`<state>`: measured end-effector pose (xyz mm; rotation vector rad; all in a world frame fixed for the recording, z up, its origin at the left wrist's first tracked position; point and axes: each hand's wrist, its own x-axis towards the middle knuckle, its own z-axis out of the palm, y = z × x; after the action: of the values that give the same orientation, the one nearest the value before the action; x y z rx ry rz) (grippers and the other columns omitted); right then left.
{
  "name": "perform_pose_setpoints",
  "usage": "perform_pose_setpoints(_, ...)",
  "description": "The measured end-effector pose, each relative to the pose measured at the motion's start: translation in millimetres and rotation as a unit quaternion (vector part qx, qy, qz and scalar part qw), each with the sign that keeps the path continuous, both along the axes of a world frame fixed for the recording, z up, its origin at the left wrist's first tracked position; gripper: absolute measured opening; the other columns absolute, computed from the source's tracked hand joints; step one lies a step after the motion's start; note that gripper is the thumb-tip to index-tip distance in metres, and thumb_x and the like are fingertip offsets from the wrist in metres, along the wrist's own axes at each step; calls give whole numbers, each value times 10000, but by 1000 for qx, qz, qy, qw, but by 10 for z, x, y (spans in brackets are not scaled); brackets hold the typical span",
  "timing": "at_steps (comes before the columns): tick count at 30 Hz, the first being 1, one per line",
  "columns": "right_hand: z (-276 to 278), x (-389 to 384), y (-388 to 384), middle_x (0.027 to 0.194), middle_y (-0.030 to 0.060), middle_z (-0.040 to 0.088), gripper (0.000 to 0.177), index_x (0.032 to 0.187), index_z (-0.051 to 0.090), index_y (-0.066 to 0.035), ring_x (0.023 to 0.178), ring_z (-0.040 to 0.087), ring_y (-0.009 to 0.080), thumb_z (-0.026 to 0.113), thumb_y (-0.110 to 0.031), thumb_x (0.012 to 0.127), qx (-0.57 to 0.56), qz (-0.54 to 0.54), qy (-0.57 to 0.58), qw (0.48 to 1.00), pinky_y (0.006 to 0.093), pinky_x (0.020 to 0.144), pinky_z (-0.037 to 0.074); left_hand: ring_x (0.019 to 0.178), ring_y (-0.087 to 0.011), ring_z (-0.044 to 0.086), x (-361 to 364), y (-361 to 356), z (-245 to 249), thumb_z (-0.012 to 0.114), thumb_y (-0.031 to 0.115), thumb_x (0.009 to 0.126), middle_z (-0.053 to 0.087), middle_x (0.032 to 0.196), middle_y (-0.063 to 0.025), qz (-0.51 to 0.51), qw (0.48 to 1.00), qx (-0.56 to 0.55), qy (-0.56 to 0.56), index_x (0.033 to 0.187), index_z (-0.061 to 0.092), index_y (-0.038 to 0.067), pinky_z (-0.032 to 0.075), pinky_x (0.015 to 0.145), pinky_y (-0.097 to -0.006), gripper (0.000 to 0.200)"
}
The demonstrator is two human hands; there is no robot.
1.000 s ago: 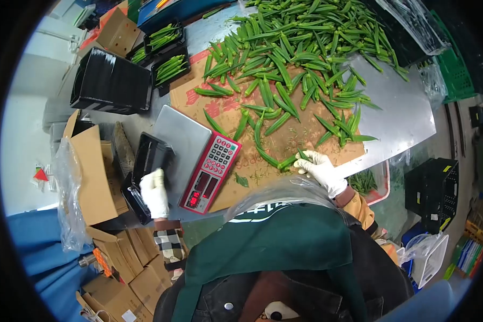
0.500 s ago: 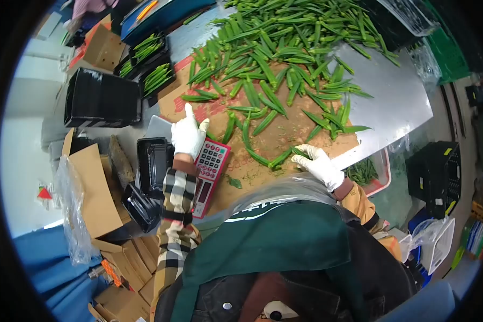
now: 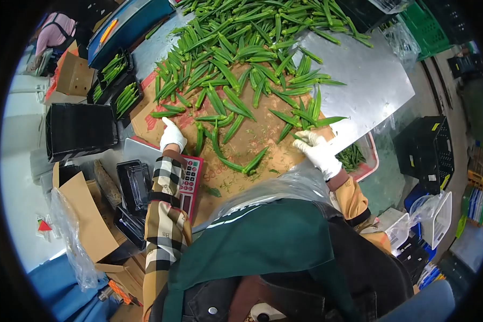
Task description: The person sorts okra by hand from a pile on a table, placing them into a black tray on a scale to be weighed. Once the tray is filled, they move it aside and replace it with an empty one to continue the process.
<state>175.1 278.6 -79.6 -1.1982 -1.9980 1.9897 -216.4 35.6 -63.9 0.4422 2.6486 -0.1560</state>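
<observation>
My left hand (image 3: 173,137), in a white glove, stretches its index finger toward an okra pod (image 3: 167,114) at the left of a cardboard sheet (image 3: 252,139). It holds nothing that I can see. Beneath my left wrist is a red-framed scale with a keypad (image 3: 190,174). My right hand (image 3: 317,153), also gloved, is over the sheet's right edge. Its fingers are apart and lightly bent, close to a small cluster of okra (image 3: 306,116), with nothing visible in them. Between the hands lie a few loose pods (image 3: 256,160). The large okra heap (image 3: 241,37) covers the far side.
Black trays of okra (image 3: 127,99) stand at the left beside a black crate (image 3: 80,131). Empty black trays (image 3: 134,185) lie near my left forearm. A bin with okra (image 3: 371,158) sits below the metal table edge (image 3: 381,80). Another person (image 3: 56,32) is at far left.
The whole view has shifted, so the table appears farther left and higher. My right hand has moved away from the near loose pods toward the right-hand cluster. My left hand remains by the left pods.
</observation>
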Motion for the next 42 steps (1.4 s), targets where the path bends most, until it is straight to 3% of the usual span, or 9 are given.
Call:
perform_pose_setpoints(6, -69, 162, 702, 985, 69, 712, 297, 1179, 661, 9, 873, 645, 134, 699, -58, 893, 155, -139, 10, 978, 283, 810, 529, 758, -198, 663, 30, -124, -110, 738, 87, 841, 668, 885, -86, 137, 858, 480, -122, 1494, 357, -68, 547, 723, -310, 772)
perform_pose_setpoints(10, -191, 312, 981, 976, 104, 724, 341, 1143, 686, 5, 877, 666, 192, 681, 19, 803, 307, -126, -37, 943, 328, 835, 531, 887, -158, 655, 479, -83, 270, 621, 52, 936, 660, 1022, -56, 262, 671, 600, -348, 1403, 495, -25, 561, 784, -291, 490)
perform_pose_setpoints(14, -326, 372, 923, 943, 117, 714, 378, 1120, 713, -14, 888, 673, 260, 702, 4, 743, 543, 35, -38, 838, 357, 827, 527, 956, -196, 661, 837, -138, 198, 644, 95, 947, 657, 1115, -91, 295, 594, 629, -406, 1366, 525, 2, 576, 835, -342, 445)
perform_pose_setpoints(18, -190, 416, 1059, 1047, 87, 726, 247, 1107, 730, -22, 750, 605, 161, 738, -67, 864, 70, -19, -27, 997, 297, 729, 522, 970, -216, 664, 1101, -86, 192, 664, 114, 941, 664, 1105, -99, 334, 543, 644, -423, 1376, 519, 9, 581, 843, -373, 469)
perform_pose_setpoints(22, 414, 410, 1042, 1061, 120, 728, 309, 1238, 645, -1, 707, 599, 120, 656, -128, 957, -248, -47, 126, 959, 214, 581, 460, 1023, -222, 651, 1310, 76, 274, 653, 230, 979, 659, 1150, -102, 344, 529, 640, -439, 1389, 522, 10, 563, 887, -367, 484)
perform_pose_setpoints(31, 393, 421, 856, 914, 53, 675, 371, 1259, 617, -14, 753, 611, 138, 673, -244, 974, -384, -172, 239, 875, 276, 673, 530, 968, -207, 635, 1557, 402, 263, 596, 272, 1021, 651, 1111, -94, 343, 547, 602, -469, 1379, 540, 2, 543, 850, -349, 452)
perform_pose_setpoints(35, 154, 304, 1121, 891, 31, 658, 302, 1192, 641, -48, 747, 604, 116, 715, -195, 939, -290, -151, 149, 933, 271, 688, 515, 945, -201, 627, 1681, 406, 270, 602, 270, 1018, 645, 1089, -94, 335, 550, 596, -479, 1380, 533, -7, 540, 837, -348, 461)
perform_pose_setpoints(38, 142, 33, 1152, 883, 50, 667, 254, 1085, 668, -30, 750, 605, 114, 731, -210, 918, 15, -105, -22, 994, 288, 664, 512, 944, -204, 625, 1716, 339, 164, 605, 269, 1017, 645, 1089, -94, 349, 551, 583, -484, 1379, 531, -7, 538, 836, -353, 462)
perform_pose_setpoints(42, 6, -319, 1043, 852, 152, 712, 365, 1110, 678, -6, 798, 693, 275, 751, -259, 857, 324, -61, -140, 934, 374, 745, 528, 936, -211, 628, 1722, 295, 115, 610, 277, 1016, 646, 1091, -95, 368, 542, 576, -489, 1384, 525, -5, 541, 832, -363, 471)
